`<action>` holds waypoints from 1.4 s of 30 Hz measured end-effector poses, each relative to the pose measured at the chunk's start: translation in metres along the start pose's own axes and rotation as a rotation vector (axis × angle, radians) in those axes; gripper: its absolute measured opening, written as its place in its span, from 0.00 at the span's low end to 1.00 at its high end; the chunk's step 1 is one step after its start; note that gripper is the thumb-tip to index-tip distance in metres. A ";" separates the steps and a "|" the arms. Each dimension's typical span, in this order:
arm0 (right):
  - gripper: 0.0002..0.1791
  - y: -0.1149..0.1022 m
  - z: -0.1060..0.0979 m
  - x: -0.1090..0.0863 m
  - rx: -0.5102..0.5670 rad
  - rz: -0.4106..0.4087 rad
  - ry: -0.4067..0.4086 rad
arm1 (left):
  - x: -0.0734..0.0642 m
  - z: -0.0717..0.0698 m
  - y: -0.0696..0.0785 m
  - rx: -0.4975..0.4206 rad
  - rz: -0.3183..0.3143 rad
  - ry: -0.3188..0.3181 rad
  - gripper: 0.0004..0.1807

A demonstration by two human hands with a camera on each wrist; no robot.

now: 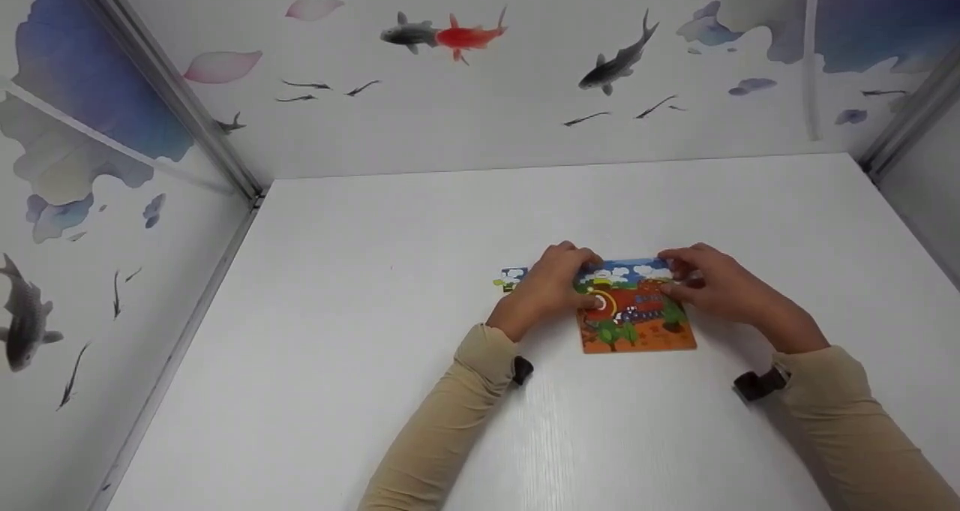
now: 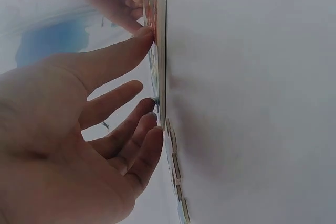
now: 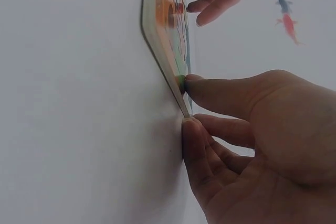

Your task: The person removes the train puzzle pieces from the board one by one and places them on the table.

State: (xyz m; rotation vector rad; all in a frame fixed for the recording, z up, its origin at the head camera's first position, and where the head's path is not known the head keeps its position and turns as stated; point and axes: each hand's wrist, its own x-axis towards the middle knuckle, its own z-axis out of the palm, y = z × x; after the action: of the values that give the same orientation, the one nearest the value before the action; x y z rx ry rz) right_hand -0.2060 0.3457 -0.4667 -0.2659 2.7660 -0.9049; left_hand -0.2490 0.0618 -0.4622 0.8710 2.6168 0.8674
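A colourful jigsaw puzzle (image 1: 637, 338) with a red train, green trees and clouds lies on the white table. My left hand (image 1: 549, 282) rests over its left side; the thumb presses on the picture and loosely bent fingertips touch near the upper left edge. At the opposite side my right hand (image 1: 720, 290) pinches the right edge, its thumb on the picture and its other fingertips at the rim. The right wrist view shows the board's pale side (image 3: 163, 66) close over the table. Loose puzzle pieces (image 1: 513, 275) lie left of the board, partly hidden behind my left hand.
The white table (image 1: 360, 331) stretches around the puzzle. Behind it rises a white wall (image 1: 480, 121) painted with fish and petals, and a similar side wall (image 1: 45, 218) stands at the left. Each wrist wears a dark strap (image 1: 759, 383) below a tan sleeve.
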 end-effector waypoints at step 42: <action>0.34 0.001 0.000 -0.001 -0.007 0.011 -0.007 | -0.001 -0.006 -0.007 0.165 0.108 0.076 0.26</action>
State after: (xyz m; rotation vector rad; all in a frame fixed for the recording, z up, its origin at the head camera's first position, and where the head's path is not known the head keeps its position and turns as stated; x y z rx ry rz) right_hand -0.2053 0.3465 -0.4670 -0.2541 2.7620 -0.8900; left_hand -0.2538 0.0539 -0.4613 1.0500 2.7601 0.7318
